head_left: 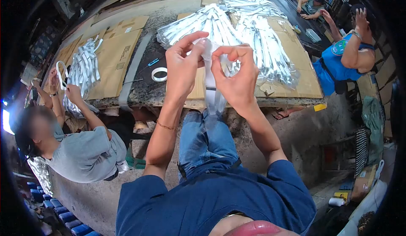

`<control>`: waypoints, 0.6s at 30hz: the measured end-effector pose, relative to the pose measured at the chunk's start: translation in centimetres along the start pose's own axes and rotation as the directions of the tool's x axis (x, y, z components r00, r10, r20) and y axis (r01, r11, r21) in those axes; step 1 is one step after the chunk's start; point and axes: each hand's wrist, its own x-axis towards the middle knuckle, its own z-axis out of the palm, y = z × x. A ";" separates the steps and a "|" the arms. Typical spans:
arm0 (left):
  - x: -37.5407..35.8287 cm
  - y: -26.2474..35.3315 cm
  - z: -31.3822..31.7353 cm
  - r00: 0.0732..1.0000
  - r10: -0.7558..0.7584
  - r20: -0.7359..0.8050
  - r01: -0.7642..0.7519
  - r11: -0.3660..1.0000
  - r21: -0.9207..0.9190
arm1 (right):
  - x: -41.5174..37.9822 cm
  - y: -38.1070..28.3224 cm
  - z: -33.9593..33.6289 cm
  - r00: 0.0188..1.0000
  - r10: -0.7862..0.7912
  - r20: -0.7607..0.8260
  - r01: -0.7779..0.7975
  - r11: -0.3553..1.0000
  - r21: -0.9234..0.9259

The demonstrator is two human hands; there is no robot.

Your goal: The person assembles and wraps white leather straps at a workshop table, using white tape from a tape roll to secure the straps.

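A pale strip in clear plastic (211, 79) hangs in front of me, its lower end above my lap and a short dark band across its middle. My left hand (185, 62) pinches its top between thumb and fingers. My right hand (237, 73) is closed in a pinch at the strip's right edge, with thumb and forefinger curled into a ring. Beyond my hands lies a fanned pile of shiny silver-white strips (207, 22) in plastic. A white tape roll (159, 74) rests left of my left wrist, near a small blue cutter (153, 62).
More strips (264, 52) lie on cardboard (311, 88) at the right. To the left, a person in grey (86, 153) handles a white strip beside another pile (84, 64). A person in blue (344, 60) stands at the right; another leans at the far dark table (313, 45).
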 end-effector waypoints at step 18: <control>-0.2 0.6 -1.3 0.991 0.068 0.117 -0.086 0.983 0.164 | 2.4 2.6 -1.9 0.842 0.438 0.314 -0.533 0.761 0.370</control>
